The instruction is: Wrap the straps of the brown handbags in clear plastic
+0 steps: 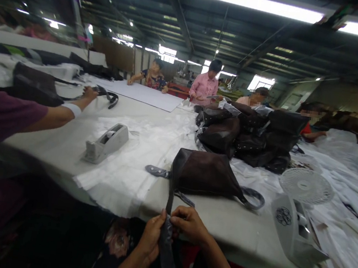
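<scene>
A dark brown bag (206, 173) lies on the table close to its front edge, and its strap (170, 198) hangs over that edge towards me. My left hand (152, 234) is closed round this strap, thumb up along it. From the other side, the fingers of my right hand (188, 223) pinch the strap at the same height. Below my hands, a greyish wrapping (168, 261) covers the strap; it looks like thin plastic or foam. Another wrapped strap end (157, 171) sticks out to the bag's left, and a looped strap (253, 198) lies at its right.
Grey tape dispensers stand left (107, 144) and right (296, 232), the right one beside a small white fan (306, 186). Dark bags are piled (248, 135) behind. White sheets (135, 159) cover the table. At left, a co-worker's arm (59, 117) reaches to another bag; several people work beyond.
</scene>
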`<move>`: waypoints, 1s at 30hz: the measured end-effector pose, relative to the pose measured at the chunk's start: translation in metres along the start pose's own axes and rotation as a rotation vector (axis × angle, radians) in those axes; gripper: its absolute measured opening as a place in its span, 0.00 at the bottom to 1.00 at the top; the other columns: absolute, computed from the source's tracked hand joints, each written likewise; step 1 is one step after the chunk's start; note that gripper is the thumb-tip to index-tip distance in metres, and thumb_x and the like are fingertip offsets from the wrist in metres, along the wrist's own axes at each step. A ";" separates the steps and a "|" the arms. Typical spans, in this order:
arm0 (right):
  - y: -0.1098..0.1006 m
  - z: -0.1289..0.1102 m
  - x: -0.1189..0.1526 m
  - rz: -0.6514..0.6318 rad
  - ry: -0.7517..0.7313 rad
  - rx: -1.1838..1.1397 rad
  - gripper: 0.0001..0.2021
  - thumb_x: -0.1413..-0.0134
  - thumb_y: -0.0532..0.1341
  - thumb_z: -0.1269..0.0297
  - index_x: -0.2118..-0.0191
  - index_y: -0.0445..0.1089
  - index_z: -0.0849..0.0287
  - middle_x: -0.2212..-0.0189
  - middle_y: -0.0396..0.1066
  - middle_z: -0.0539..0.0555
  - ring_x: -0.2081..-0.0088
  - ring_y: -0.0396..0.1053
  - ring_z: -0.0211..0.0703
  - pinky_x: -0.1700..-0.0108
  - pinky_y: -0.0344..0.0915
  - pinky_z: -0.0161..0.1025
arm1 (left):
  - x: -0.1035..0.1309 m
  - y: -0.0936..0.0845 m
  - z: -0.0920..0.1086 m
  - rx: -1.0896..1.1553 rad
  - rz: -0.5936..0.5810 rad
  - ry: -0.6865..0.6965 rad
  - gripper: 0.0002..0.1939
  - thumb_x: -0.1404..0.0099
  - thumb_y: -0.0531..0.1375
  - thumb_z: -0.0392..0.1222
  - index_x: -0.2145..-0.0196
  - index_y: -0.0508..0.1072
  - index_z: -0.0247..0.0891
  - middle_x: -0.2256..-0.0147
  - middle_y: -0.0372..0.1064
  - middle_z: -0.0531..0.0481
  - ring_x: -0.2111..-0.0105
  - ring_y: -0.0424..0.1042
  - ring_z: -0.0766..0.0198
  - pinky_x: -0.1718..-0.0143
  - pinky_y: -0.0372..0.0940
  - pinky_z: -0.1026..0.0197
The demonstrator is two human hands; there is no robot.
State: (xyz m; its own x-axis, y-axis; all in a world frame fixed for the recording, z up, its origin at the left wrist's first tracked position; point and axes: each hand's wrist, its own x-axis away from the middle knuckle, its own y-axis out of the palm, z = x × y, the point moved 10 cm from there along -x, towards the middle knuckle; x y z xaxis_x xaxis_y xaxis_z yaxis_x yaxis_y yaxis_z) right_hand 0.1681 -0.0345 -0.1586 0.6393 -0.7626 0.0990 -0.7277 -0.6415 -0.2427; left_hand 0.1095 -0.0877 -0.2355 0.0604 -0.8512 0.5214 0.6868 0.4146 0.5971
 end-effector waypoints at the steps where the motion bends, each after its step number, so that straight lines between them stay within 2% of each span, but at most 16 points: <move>1: -0.003 -0.002 0.000 0.022 -0.022 0.024 0.07 0.51 0.59 0.63 0.73 0.67 0.62 0.81 0.65 0.48 0.80 0.61 0.35 0.77 0.57 0.32 | 0.001 0.001 0.000 -0.014 -0.009 -0.014 0.24 0.48 0.60 0.61 0.72 0.68 0.34 0.83 0.67 0.50 0.84 0.67 0.64 0.84 0.60 0.65; 5: -0.016 -0.028 -0.008 0.214 -0.222 0.356 0.05 0.50 0.56 0.72 0.75 0.66 0.60 0.75 0.64 0.49 0.70 0.63 0.37 0.67 0.59 0.34 | 0.008 0.010 -0.008 -0.013 -0.112 -0.132 0.30 0.46 0.53 0.68 0.69 0.68 0.34 0.79 0.70 0.46 0.80 0.70 0.59 0.80 0.63 0.60; 9: -0.017 -0.047 -0.024 0.347 -0.351 0.581 0.06 0.49 0.54 0.74 0.73 0.64 0.59 0.72 0.62 0.49 0.68 0.62 0.38 0.65 0.57 0.34 | 0.015 0.004 -0.014 -0.090 -0.134 -0.110 0.22 0.47 0.61 0.57 0.65 0.68 0.34 0.75 0.72 0.45 0.76 0.72 0.57 0.76 0.64 0.59; 13: -0.012 -0.056 -0.035 0.374 -0.406 0.653 0.07 0.46 0.51 0.75 0.71 0.63 0.58 0.70 0.62 0.50 0.67 0.62 0.38 0.64 0.57 0.33 | 0.017 -0.004 -0.017 -0.084 -0.152 -0.064 0.20 0.46 0.63 0.50 0.61 0.66 0.35 0.72 0.72 0.45 0.73 0.73 0.56 0.74 0.65 0.58; 17: -0.010 -0.055 -0.047 0.384 -0.325 0.853 0.06 0.45 0.52 0.73 0.69 0.64 0.58 0.68 0.65 0.51 0.70 0.63 0.37 0.70 0.53 0.33 | 0.018 0.001 -0.005 0.000 -0.234 -0.042 0.18 0.45 0.63 0.45 0.59 0.66 0.34 0.67 0.73 0.43 0.68 0.73 0.56 0.68 0.66 0.56; 20: -0.024 -0.048 -0.060 0.485 -0.163 0.993 0.06 0.43 0.52 0.71 0.67 0.65 0.58 0.67 0.67 0.52 0.73 0.64 0.37 0.73 0.48 0.35 | 0.019 0.008 -0.007 0.069 -0.317 -0.112 0.18 0.45 0.63 0.43 0.58 0.66 0.35 0.65 0.73 0.43 0.66 0.73 0.54 0.66 0.67 0.53; 23: -0.039 -0.041 -0.070 0.554 -0.057 0.998 0.05 0.42 0.52 0.70 0.66 0.65 0.59 0.70 0.69 0.52 0.72 0.65 0.38 0.72 0.48 0.35 | 0.017 0.010 -0.007 0.105 -0.376 -0.094 0.17 0.45 0.63 0.38 0.57 0.67 0.36 0.63 0.74 0.43 0.63 0.73 0.54 0.66 0.67 0.54; 25: -0.042 -0.039 -0.075 0.548 -0.065 0.967 0.05 0.42 0.53 0.70 0.66 0.65 0.59 0.71 0.69 0.51 0.71 0.66 0.39 0.71 0.50 0.35 | 0.015 0.007 -0.008 0.149 -0.383 -0.123 0.15 0.43 0.62 0.43 0.59 0.69 0.34 0.63 0.74 0.41 0.63 0.73 0.53 0.65 0.68 0.52; 28: -0.040 -0.043 -0.079 0.524 -0.142 0.980 0.05 0.42 0.53 0.70 0.67 0.64 0.58 0.68 0.68 0.51 0.69 0.65 0.38 0.70 0.52 0.34 | 0.008 0.001 -0.006 0.203 -0.344 -0.219 0.25 0.40 0.55 0.57 0.60 0.71 0.29 0.61 0.74 0.37 0.61 0.73 0.51 0.64 0.68 0.52; 30: -0.036 -0.050 -0.083 0.521 -0.192 1.094 0.06 0.42 0.52 0.71 0.67 0.65 0.59 0.65 0.67 0.53 0.67 0.65 0.39 0.70 0.53 0.34 | 0.002 -0.004 0.003 0.160 -0.284 -0.206 0.27 0.41 0.55 0.58 0.60 0.72 0.28 0.62 0.74 0.36 0.62 0.74 0.52 0.67 0.68 0.55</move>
State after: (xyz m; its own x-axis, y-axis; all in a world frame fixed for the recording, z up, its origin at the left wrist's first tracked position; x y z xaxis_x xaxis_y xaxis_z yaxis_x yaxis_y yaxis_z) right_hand 0.1289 0.0472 -0.1100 0.4278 -0.8231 -0.3736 -0.3744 0.2149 -0.9021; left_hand 0.1048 -0.0897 -0.2351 -0.2742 -0.8635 0.4233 0.5325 0.2302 0.8145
